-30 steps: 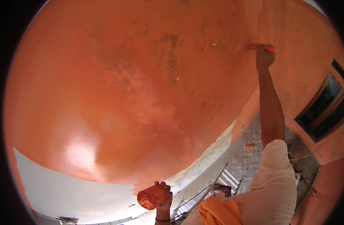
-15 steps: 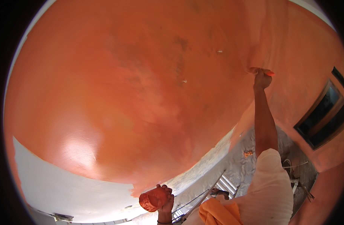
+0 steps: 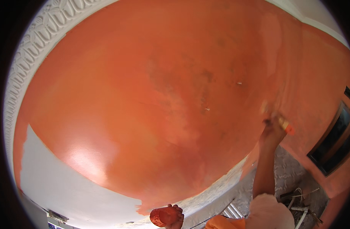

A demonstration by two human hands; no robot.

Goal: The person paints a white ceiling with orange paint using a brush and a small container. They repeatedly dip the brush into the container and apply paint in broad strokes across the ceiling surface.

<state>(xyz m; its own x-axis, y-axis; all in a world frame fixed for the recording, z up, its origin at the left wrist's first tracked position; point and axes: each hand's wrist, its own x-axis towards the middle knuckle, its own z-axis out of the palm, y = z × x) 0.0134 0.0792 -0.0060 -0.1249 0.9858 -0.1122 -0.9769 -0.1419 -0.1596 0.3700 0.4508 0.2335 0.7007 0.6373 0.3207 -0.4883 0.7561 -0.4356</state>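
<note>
At the lower middle, my left hand (image 3: 178, 220) is closed around a small round paint pot (image 3: 162, 216), smeared all over in red-orange. It is held tilted, just in front of the wall's lower edge. Out to the right, my raised right hand (image 3: 273, 131) grips a paintbrush (image 3: 284, 125) with a yellowish handle and an orange end. The brush head is blurred and lies close to the wall corner; whether it touches cannot be told. Before me spreads an orange wall (image 3: 144, 95), patchy and darker in the middle, with a glossy patch at lower left.
Pale grey wall (image 3: 68, 179) shows below the orange at left. White moulded cornice (image 3: 49, 30) runs along the upper left. A dark-framed window (image 3: 331, 141) is at right. Below stand a metal ladder (image 3: 233, 210) and a white frame (image 3: 301, 213) with sticks. Two small pegs (image 3: 239, 83) protrude from the wall.
My right hand with the paintbrush has come down along the wall by the corner. The view has tilted upward, bringing in the cornice. My left hand still holds the paint pot.
</note>
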